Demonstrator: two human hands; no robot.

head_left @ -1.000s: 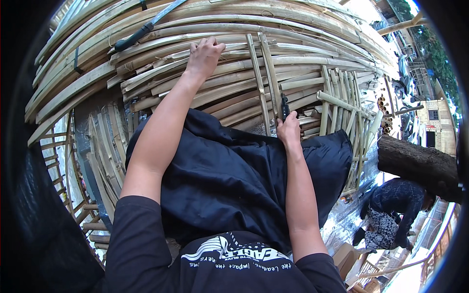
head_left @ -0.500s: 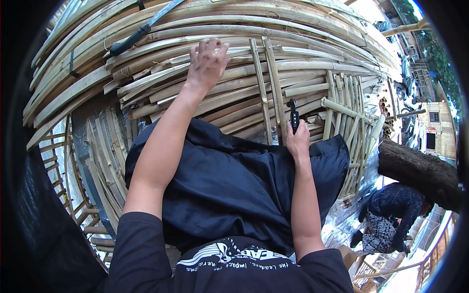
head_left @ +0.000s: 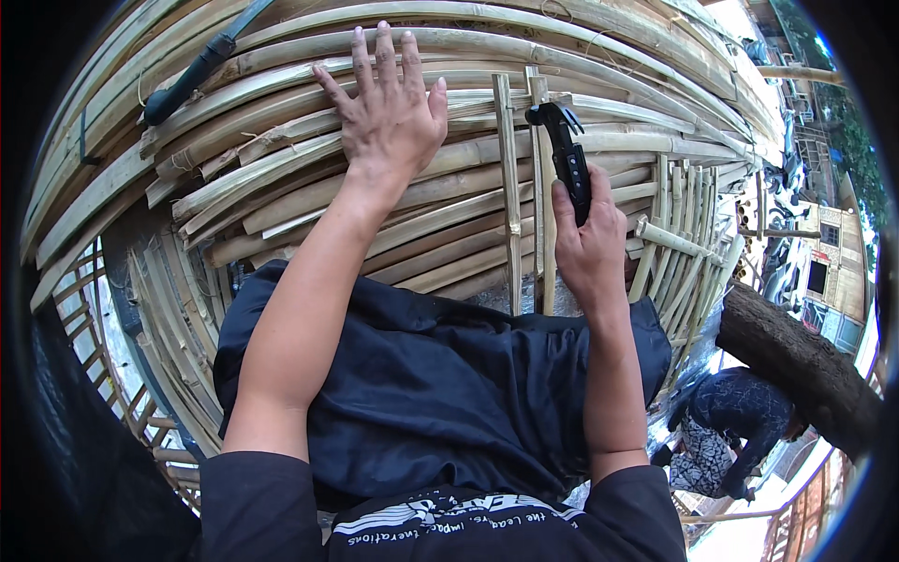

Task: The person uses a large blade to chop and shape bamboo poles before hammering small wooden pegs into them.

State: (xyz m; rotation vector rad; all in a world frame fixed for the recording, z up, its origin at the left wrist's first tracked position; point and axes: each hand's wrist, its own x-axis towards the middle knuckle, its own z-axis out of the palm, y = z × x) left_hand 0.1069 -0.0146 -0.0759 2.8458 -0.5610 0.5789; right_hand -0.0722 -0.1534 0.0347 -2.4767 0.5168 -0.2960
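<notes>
My left hand (head_left: pixel 389 122) is open, its fingers spread over a wide layer of split bamboo strips (head_left: pixel 440 173) that lie side by side in front of me. In my right hand (head_left: pixel 594 229) is a black claw hammer (head_left: pixel 569 155), gripped by its handle with the head pointing away from me. Two narrow bamboo slats run crosswise over the strips between my hands: a left slat (head_left: pixel 508 197) and a right slat (head_left: pixel 544 215). The hammer head is close to the far end of the right slat; whether they touch, I cannot tell.
At the far left a long-bladed knife with a dark handle (head_left: pixel 192 80) lies on the strips. A small bamboo lattice (head_left: pixel 688 211) stands to the right. Beyond it are a thick log (head_left: pixel 791 361) and another person (head_left: pixel 730 421) bending down. Black cloth (head_left: pixel 440 393) covers my lap.
My right hand has raised the hammer up and forward beside the right slat. My left hand has moved forward, its fingers now straighter and more spread. The view has shifted slightly.
</notes>
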